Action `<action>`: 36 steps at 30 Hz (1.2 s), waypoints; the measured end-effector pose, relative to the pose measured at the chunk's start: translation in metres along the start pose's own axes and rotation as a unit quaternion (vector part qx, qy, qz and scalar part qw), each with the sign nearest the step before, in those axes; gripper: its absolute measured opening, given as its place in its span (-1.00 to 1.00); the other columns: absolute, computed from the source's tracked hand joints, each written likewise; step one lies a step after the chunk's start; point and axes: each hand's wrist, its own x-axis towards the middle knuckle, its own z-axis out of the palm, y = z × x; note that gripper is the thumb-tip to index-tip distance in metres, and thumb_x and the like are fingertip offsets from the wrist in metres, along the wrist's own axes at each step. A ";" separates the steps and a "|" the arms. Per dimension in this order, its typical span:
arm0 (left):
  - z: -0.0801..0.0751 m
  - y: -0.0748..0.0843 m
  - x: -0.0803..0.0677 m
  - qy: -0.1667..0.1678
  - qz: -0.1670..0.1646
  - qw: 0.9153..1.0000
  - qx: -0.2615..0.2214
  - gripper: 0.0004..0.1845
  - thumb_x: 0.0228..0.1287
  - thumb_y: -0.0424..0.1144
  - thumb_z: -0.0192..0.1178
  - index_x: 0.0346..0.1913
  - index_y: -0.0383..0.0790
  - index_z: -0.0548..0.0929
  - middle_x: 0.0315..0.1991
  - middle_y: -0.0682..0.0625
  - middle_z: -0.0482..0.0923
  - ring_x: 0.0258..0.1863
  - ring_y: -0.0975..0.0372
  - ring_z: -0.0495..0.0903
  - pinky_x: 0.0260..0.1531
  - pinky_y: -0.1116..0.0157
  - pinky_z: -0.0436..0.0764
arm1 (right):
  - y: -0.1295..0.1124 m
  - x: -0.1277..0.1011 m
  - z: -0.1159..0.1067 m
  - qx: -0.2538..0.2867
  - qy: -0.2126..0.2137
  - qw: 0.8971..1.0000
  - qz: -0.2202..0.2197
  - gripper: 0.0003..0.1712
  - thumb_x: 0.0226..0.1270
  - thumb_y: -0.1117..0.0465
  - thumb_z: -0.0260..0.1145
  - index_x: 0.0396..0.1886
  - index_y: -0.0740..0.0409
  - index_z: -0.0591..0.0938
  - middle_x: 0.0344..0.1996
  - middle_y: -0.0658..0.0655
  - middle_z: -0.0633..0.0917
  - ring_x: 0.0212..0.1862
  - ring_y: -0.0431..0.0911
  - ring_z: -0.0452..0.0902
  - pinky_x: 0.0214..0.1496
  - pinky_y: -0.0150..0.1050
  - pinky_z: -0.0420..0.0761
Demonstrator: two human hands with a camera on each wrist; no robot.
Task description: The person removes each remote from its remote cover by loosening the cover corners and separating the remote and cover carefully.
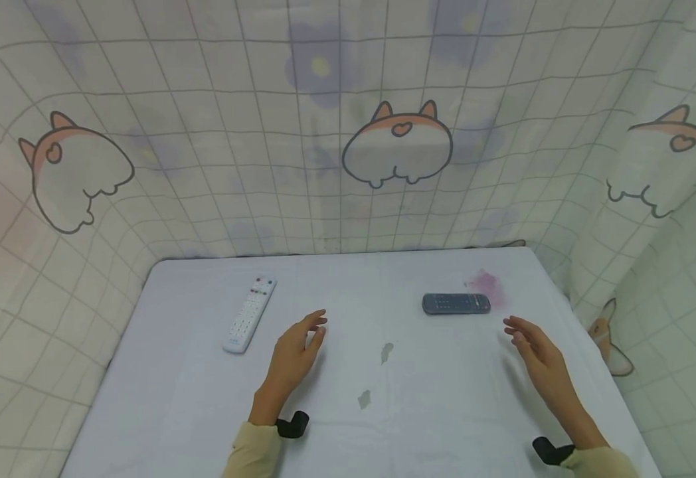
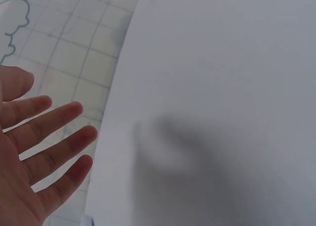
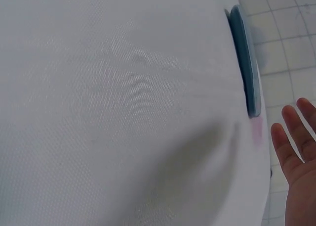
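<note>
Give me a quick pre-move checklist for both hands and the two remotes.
1. Left hand holds nothing, fingers relaxed: ok.
2. Right hand holds nothing, fingers straight: ok.
3. White remote lies flat on the table, apart from the left hand: ok.
4. Dark remote lies flat beside the pink stain, apart from the right hand: ok.
5. Nothing between either hand and its nearest remote: ok.
6. Button side of the dark remote facing up: cannot tell.

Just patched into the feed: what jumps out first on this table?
Two remotes lie on the white table: a white remote at the left, and a dark remote at the right beside a pink stain. The left hand and right hand hover open between them, holding nothing. Behind hangs a checked curtain with cartoon corgis.
</note>
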 end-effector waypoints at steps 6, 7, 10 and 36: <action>0.018 0.005 0.011 -0.001 0.003 1.000 -0.018 -0.56 0.62 -0.04 0.11 0.45 0.07 0.51 0.22 0.09 0.72 0.20 0.14 0.68 0.19 0.02 0.65 | 0.003 0.005 0.003 0.006 0.003 1.000 0.013 -0.56 0.69 0.28 0.06 0.46 0.22 0.46 0.28 0.40 0.61 0.20 -0.59 0.50 0.14 -0.74 0.46; 0.021 0.006 0.013 -0.002 0.006 1.000 -0.021 -0.56 0.62 -0.04 0.11 0.45 0.07 0.51 0.21 0.09 0.72 0.19 0.14 0.68 0.18 0.03 0.65 | 0.004 0.006 0.003 0.010 0.004 1.000 0.014 -0.56 0.70 0.28 0.06 0.45 0.23 0.46 0.28 0.40 0.61 0.20 -0.59 0.51 0.14 -0.73 0.46; 0.029 0.009 0.019 -0.005 0.018 0.999 -0.038 -0.56 0.61 -0.06 0.12 0.45 0.04 0.51 0.21 0.08 0.72 0.18 0.15 0.69 0.17 0.04 0.66 | 0.007 0.009 0.005 0.023 0.008 1.000 0.017 -0.57 0.70 0.28 0.05 0.43 0.29 0.47 0.27 0.39 0.61 0.20 -0.57 0.53 0.13 -0.71 0.49; 0.090 0.056 0.047 -0.054 0.046 0.993 -0.097 -0.57 0.64 -0.08 0.06 0.42 -0.13 0.53 0.18 0.03 0.74 0.14 0.14 0.73 0.15 0.10 0.67 | 0.023 0.032 0.014 0.118 0.021 0.992 0.049 -0.53 0.72 0.20 0.04 0.38 0.47 0.45 0.20 -0.07 0.65 0.16 -0.46 0.62 0.09 -0.58 0.62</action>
